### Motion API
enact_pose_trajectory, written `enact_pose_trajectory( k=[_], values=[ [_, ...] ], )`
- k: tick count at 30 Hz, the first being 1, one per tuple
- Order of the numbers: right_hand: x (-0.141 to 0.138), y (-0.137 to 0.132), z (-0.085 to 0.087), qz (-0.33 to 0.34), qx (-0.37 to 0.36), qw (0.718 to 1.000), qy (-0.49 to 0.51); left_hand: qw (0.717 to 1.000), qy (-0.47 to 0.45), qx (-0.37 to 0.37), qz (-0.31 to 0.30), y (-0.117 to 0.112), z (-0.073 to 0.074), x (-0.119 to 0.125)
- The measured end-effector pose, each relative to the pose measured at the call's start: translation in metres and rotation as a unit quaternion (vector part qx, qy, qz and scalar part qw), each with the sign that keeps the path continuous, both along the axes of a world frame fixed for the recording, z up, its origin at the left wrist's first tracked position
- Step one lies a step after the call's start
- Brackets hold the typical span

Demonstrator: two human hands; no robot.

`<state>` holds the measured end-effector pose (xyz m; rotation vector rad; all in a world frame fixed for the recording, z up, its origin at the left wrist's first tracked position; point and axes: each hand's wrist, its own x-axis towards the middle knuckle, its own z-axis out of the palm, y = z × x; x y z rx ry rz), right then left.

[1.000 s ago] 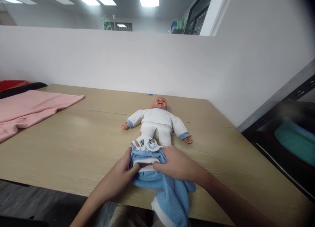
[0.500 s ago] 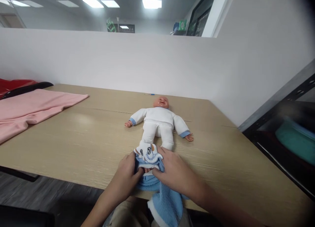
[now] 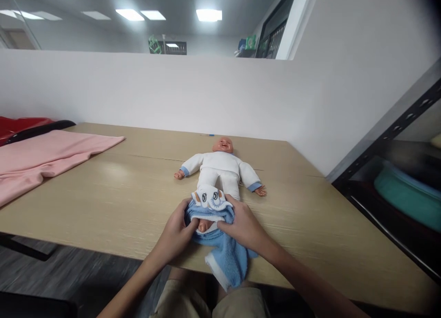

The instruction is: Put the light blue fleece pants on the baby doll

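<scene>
A baby doll [image 3: 222, 168] in a white suit with blue cuffs lies on its back on the wooden table [image 3: 103, 194], head away from me. A fluffy blue garment [image 3: 225, 256] with a white elephant face on its front is bunched over the doll's feet. My left hand [image 3: 177, 228] pinches the garment's left edge. My right hand [image 3: 241, 224] grips its right edge. One bare doll foot shows between my hands. The garment's loose end hangs over the table's near edge.
A pink cloth [image 3: 41, 157] lies spread at the table's left end, with something red [image 3: 17, 123] behind it. A white partition wall stands behind the table. A dark metal shelf [image 3: 392, 139] at the right holds a teal basin [image 3: 409, 196].
Both hands have pushed the blue garment away from me, up over the doll's feet and lower legs. The view has shifted slightly.
</scene>
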<state>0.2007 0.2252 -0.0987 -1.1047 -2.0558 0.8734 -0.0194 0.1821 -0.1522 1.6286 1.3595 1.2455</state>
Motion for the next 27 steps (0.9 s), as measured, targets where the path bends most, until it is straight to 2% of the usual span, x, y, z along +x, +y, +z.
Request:
enact_pose_trajectory(
  k=[3,8,11,15,17,19,22,25,27],
  values=[
    [-0.001,0.0,-0.003,0.011,0.001,1.0,0.02,1.0,-0.017,0.0,-0.013,-0.002,0.001,-0.003],
    [-0.003,-0.002,-0.009,0.034,-0.001,0.998,0.046,0.997,-0.03,0.003,-0.067,-0.005,0.001,-0.01],
    [-0.004,0.003,-0.007,0.048,0.018,0.998,0.026,0.997,-0.01,0.032,-0.072,0.005,0.002,-0.014],
    [0.003,0.027,0.002,0.084,0.013,0.996,-0.002,0.996,0.018,0.072,-0.055,0.029,0.01,-0.019],
    [0.011,0.042,0.008,0.101,-0.016,0.994,-0.025,0.994,0.008,0.058,-0.092,0.038,0.02,-0.024],
    [0.02,0.055,0.014,0.092,-0.034,0.993,-0.064,0.987,0.01,0.019,-0.159,0.045,0.032,-0.029],
    [0.032,0.065,0.014,0.102,-0.039,0.991,-0.082,0.968,0.023,-0.047,-0.245,0.051,0.046,-0.037],
    [0.042,0.069,0.003,0.086,-0.059,0.995,0.002,0.952,-0.016,-0.094,-0.292,0.058,0.046,-0.045],
    [0.05,0.071,-0.007,0.075,-0.116,0.987,0.085,0.945,-0.058,-0.11,-0.302,0.064,0.039,-0.049]
  ],
)
